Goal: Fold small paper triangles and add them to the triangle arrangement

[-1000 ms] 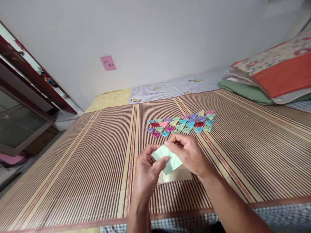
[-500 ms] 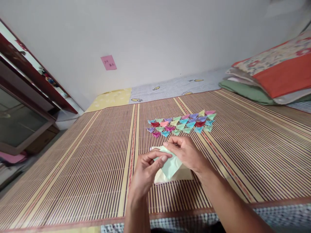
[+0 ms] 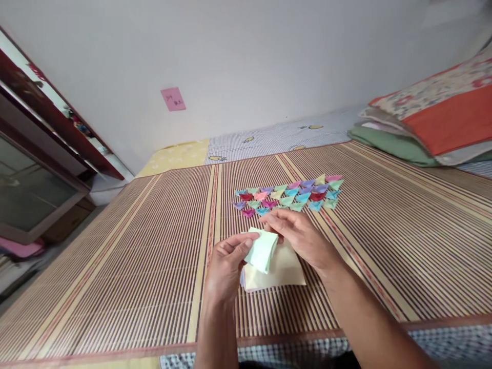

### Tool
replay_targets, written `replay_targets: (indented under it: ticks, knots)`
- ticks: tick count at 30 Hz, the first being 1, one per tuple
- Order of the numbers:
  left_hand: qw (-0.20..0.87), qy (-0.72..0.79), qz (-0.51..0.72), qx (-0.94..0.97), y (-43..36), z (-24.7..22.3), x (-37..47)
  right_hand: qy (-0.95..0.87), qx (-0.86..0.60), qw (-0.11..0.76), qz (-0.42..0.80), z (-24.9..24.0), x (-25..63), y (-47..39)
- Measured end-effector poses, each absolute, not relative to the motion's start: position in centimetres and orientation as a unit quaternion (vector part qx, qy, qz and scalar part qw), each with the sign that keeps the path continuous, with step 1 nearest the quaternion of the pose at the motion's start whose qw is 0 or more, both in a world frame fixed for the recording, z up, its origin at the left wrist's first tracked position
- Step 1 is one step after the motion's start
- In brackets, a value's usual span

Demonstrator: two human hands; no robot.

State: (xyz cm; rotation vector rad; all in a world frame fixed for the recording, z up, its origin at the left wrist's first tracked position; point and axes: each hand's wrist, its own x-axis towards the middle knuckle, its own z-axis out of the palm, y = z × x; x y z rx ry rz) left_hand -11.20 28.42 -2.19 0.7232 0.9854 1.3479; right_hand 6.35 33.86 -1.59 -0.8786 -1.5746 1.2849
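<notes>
Left hand (image 3: 224,264): thumb and forefinger clamped on the left side of a green paper (image 3: 261,252), thumb on the near face. We see the green paper folded to a small, roughly square shape, its layers parting slightly along the right edge. It is held up in front of a stack of paper (image 3: 287,270), covering part of it from our view; whether its lower corner touches the stack of paper, we cannot tell. Right hand (image 3: 303,238): fingers bent, just beside the upper right corner of the green paper. We cannot tell whether this hand grips it.

Stack of paper: top sheet pale yellow, lilac edges showing at left, lying on a striped mat (image 3: 154,256). Beyond the hands we record small paper boats (image 3: 287,201) in close, uneven rows: blue, green, purple, pink, red, yellow. Past the far edge of the striped mat: a checked sheet (image 3: 265,136) and a yellow cloth (image 3: 177,155). Far right, an orange and floral pillow (image 3: 453,123). On the wall (image 3: 269,61), a pink note (image 3: 173,99); we cannot read its writing.
</notes>
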Motion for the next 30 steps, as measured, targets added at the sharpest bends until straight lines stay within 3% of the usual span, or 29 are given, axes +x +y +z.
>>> replay_targets:
  ticks: [13,30]
  knots:
    - [0.621,0.404,0.613,0.276,28.5,-1.7,-11.6,-0.772,-0.251,0.420,0.405,0.1,7.5,33.0]
    - [0.565,0.418,0.602,0.379,28.0,-2.4,-11.2,-0.760,-0.324,0.437,0.356,0.0,6.1,32.5]
